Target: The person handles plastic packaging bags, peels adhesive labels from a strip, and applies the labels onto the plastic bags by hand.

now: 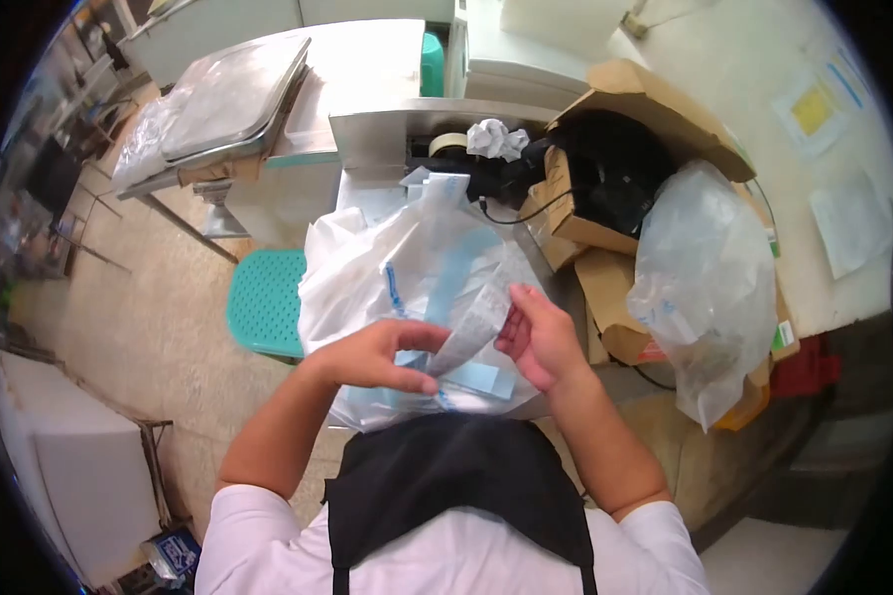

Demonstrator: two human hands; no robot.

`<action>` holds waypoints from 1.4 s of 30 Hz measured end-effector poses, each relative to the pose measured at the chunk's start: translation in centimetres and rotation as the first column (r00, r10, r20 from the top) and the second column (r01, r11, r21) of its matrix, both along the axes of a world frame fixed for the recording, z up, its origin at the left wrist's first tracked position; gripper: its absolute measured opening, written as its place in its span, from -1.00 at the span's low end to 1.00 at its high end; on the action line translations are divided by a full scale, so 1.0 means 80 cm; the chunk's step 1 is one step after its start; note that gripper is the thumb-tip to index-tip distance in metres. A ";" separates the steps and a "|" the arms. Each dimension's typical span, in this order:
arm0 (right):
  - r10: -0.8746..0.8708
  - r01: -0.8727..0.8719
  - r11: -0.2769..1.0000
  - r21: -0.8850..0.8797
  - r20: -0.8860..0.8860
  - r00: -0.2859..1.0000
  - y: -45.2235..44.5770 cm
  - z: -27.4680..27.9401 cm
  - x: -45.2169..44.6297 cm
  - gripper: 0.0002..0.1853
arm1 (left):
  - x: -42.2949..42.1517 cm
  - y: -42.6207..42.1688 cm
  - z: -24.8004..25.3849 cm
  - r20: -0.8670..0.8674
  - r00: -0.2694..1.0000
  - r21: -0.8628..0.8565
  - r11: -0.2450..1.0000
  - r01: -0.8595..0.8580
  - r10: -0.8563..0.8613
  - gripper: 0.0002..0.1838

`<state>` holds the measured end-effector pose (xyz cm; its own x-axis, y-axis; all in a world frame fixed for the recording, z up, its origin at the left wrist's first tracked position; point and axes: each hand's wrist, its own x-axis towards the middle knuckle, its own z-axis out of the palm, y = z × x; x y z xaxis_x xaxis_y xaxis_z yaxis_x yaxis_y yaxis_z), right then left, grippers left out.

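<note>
A long strip of thin, printed white paper (474, 319) slants between my two hands above a white plastic bag. My right hand (538, 337) pinches the strip's right edge between thumb and fingers. At the strip's lower left end is my left hand (392, 355), its thumb and fingers curved and apart, with the fingertips partly behind the paper. The white bag (342, 283) lies spread and crumpled beneath, with blue print on it. Light blue strips (481, 379) show on the bag below the paper and near its middle.
Behind the bag are a tape roll (447, 144) and crumpled paper (498, 140). To the right, an open cardboard box (665, 104) holds a black object, beside a hanging clear plastic bag (709, 278). A green stool (266, 302) stands at the left; metal trays (238, 94) lie farther back.
</note>
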<state>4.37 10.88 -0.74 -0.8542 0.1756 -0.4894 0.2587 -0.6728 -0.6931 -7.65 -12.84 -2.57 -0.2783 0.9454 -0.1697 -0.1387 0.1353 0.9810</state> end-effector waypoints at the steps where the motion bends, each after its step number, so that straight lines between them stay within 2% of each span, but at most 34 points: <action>1: -0.026 0.025 0.998 -0.057 -0.009 1.000 0.003 0.005 -0.007 -0.79 | 0.001 -0.001 0.001 -0.127 0.991 -0.099 0.994 0.039 -0.051 -0.46; 2: -0.054 0.052 0.992 -0.114 -0.016 0.998 0.008 0.009 -0.013 -0.78 | 0.002 -0.002 0.001 -0.246 0.962 -0.202 0.977 0.066 -0.116 -0.52; 3: -0.044 0.038 0.991 -0.130 -0.046 0.998 0.017 0.008 -0.018 -0.76 | 0.005 -0.006 -0.005 -0.443 0.892 -0.189 0.982 0.009 -0.093 -0.63; 6: -0.092 0.081 0.989 -0.125 -0.084 0.992 0.028 0.010 -0.031 -0.75 | 0.006 -0.011 -0.017 -0.257 0.963 -0.183 0.982 0.036 -0.083 -0.64; 9: -0.091 0.082 0.993 -0.087 -0.104 0.990 0.026 0.009 -0.033 -0.72 | -0.004 -0.008 -0.020 0.050 0.999 -0.277 0.961 0.004 0.010 -0.60; 12: -0.077 0.067 0.992 -0.109 -0.085 0.993 0.024 0.015 -0.024 -0.67 | -0.003 -0.016 -0.017 -0.200 0.964 0.023 0.984 -0.174 0.175 -0.50; 13: -0.073 0.064 0.990 -0.127 -0.073 0.995 0.025 0.019 -0.019 -0.66 | -0.008 -0.020 -0.014 -0.216 0.948 0.025 0.972 -0.236 0.235 -0.41; 14: -0.090 0.078 0.988 -0.130 -0.090 0.992 0.025 0.025 -0.012 -0.65 | -0.009 -0.021 -0.010 -0.349 0.916 -0.144 0.954 -0.261 0.198 -0.41; 16: -0.129 0.112 0.984 -0.140 -0.124 0.984 0.026 0.033 0.001 -0.62 | -0.004 -0.023 0.014 -0.568 0.822 -0.449 0.822 -0.351 0.040 -0.38; 17: -0.163 0.148 0.980 -0.131 -0.108 0.981 0.030 0.031 0.006 -0.66 | 0.002 -0.027 -0.003 -0.697 0.716 -0.448 0.808 -0.383 -0.048 -0.43; 20: -0.038 -0.007 0.990 -0.139 -0.322 0.946 0.062 -0.003 0.028 -0.65 | 0.007 -0.024 -0.005 -0.682 0.706 -0.560 0.758 -0.335 -0.192 -0.55; 21: -0.009 -0.027 0.994 -0.108 -0.321 0.947 0.067 -0.006 0.034 -0.66 | 0.005 -0.027 -0.010 -0.713 0.691 -0.476 0.806 -0.352 -0.119 -0.62; 24: 0.048 -0.057 0.998 -0.020 -0.305 0.951 0.075 -0.010 0.038 -0.69 | -0.014 -0.035 -0.007 -0.673 0.725 -0.308 0.835 -0.456 0.147 -0.66; 25: 0.042 -0.043 0.999 0.002 -0.289 0.956 0.074 -0.010 0.038 -0.70 | -0.022 -0.038 0.005 -0.515 0.816 -0.244 0.867 -0.434 0.263 -0.73; 26: 0.035 -0.029 0.999 0.024 -0.274 0.961 0.073 -0.009 0.038 -0.71 | -0.027 -0.039 0.013 -0.458 0.814 -0.114 0.884 -0.453 0.358 -0.76; 28: 0.045 -0.013 0.976 0.218 -0.144 0.989 0.069 -0.018 0.029 -0.66 | -0.035 -0.039 0.042 -0.439 0.798 0.039 0.896 -0.442 0.413 -0.76; 29: 0.038 -0.012 0.949 0.314 -0.079 0.996 0.068 -0.025 0.023 -0.63 | -0.035 -0.038 0.055 -0.422 0.791 0.086 0.888 -0.452 0.444 -0.73; 30: 0.101 -0.093 0.828 0.552 0.016 0.995 0.069 -0.035 0.020 -0.57 | -0.035 -0.034 0.066 -0.403 0.782 0.135 0.876 -0.462 0.475 -0.71; 32: 0.133 -0.271 0.410 0.871 0.237 0.962 0.067 -0.053 0.020 -0.44 | -0.033 -0.028 0.084 -0.306 0.805 0.182 0.861 -0.475 0.508 -0.65; 33: 0.069 -0.255 0.138 0.957 0.247 0.967 0.043 -0.020 0.024 -0.23 | -0.030 -0.026 0.090 -0.227 0.831 0.177 0.860 -0.478 0.508 -0.62; 34: 0.092 -0.129 -0.021 0.991 0.130 0.987 0.031 -0.011 0.024 -0.20 | -0.028 -0.023 0.094 -0.145 0.851 0.169 0.860 -0.481 0.505 -0.59; 36: 0.187 0.142 -0.314 0.939 -0.085 0.979 0.013 0.002 0.023 -0.14 | -0.020 -0.011 0.095 -0.135 0.845 0.230 0.846 -0.482 0.518 -0.58; 40: 0.408 0.299 -0.028 0.954 -0.262 0.874 -0.044 0.049 0.011 -0.13 | -0.004 0.024 0.083 -0.176 0.833 0.382 0.817 -0.433 0.524 -0.49; 41: 0.432 0.306 0.017 0.952 -0.283 0.856 -0.050 0.050 0.003 -0.14 | 0.003 0.030 0.087 -0.095 0.852 0.340 0.821 -0.458 0.515 -0.60; 42: 0.458 0.311 0.062 0.948 -0.304 0.836 -0.052 0.052 -0.001 -0.15 | 0.006 0.035 0.087 -0.217 0.820 0.370 0.822 -0.432 0.529 -0.66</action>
